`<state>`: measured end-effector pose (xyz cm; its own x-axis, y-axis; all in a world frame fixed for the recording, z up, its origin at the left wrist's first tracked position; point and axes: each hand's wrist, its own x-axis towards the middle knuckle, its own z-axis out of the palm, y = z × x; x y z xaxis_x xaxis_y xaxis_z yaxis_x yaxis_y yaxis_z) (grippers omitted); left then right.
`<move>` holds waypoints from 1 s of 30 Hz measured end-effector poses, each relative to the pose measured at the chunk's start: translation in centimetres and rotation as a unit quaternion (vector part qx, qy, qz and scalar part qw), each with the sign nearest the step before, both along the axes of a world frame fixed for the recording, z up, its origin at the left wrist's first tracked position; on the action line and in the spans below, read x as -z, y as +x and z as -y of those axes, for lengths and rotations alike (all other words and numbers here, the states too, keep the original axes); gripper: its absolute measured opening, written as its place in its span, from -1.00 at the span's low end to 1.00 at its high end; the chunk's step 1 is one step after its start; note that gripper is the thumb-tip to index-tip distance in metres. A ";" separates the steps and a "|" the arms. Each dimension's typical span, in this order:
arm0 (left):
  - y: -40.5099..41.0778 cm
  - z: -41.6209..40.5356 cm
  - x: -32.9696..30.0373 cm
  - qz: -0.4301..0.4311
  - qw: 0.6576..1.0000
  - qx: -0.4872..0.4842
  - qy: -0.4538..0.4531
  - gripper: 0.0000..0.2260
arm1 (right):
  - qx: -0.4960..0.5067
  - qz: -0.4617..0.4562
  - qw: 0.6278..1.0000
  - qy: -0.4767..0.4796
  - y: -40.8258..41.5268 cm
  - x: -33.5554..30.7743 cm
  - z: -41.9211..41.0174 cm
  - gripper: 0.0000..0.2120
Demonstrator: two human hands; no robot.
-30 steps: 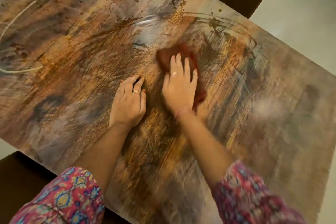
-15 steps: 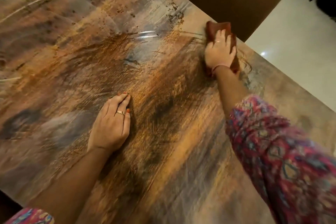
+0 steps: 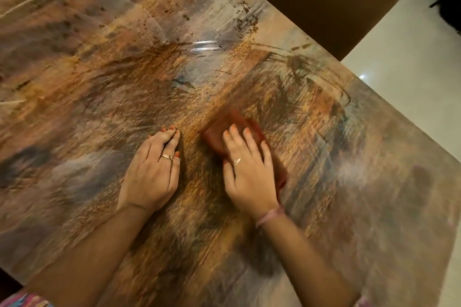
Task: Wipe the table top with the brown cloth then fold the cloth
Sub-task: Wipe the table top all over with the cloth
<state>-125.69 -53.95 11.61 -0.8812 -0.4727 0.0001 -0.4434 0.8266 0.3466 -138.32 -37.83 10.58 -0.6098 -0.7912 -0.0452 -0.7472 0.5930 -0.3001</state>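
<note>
The table top [image 3: 349, 182] has a streaked brown, orange and grey pattern and fills most of the view. The brown cloth [image 3: 219, 132] lies bunched flat on it near the middle. My right hand [image 3: 249, 169] presses down on the cloth with fingers spread over it, so much of the cloth is hidden under the palm. My left hand [image 3: 153, 169] rests flat on the bare table just left of the cloth, fingers together, holding nothing.
A brown chair back [image 3: 336, 0] stands against the table's far right edge. Pale tiled floor [image 3: 411, 62] shows beyond that edge. A dark object [image 3: 449, 10] sits on the floor at the upper right. The table's near edge runs along the lower left.
My right hand has swept the cloth from the far edge by the chair back toward me to the middle of the table. My left hand has stayed planted on the table.
</note>
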 end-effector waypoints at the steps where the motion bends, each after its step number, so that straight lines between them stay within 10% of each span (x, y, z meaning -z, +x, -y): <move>1: 0.0 0.0 0.0 0.001 1.000 0.001 -0.003 -0.55 | 0.005 -0.008 1.000 -0.002 -3.0 -0.2 0.9 -0.44; 7: 0.0 0.2 -0.1 0.003 1.000 0.000 -0.001 -0.55 | 0.229 -0.003 0.973 0.028 -25.0 -2.0 9.5 -0.47; 11: -0.2 0.4 -0.2 -0.002 1.000 0.006 -0.003 -0.55 | 0.347 0.014 0.937 0.027 -24.4 -1.9 14.8 -0.45; 15: -0.1 0.3 -0.3 0.012 1.000 0.010 -0.017 -0.56 | 0.003 -0.023 1.000 -0.010 -11.5 -0.5 18.4 -0.42; 20: -0.2 0.3 -0.4 0.018 1.000 0.004 -0.013 -0.56 | -0.355 -0.023 0.935 0.004 -8.5 -0.4 17.3 -0.45; 24: -0.1 0.5 -0.3 0.019 1.000 0.007 -0.003 -0.55 | -0.051 -0.032 0.998 0.008 -18.8 -1.4 19.4 -0.47; 30: -0.1 0.6 -0.4 0.012 1.000 0.005 -0.007 -0.56 | 0.341 -0.001 0.940 -0.010 -24.7 -1.1 15.3 -0.46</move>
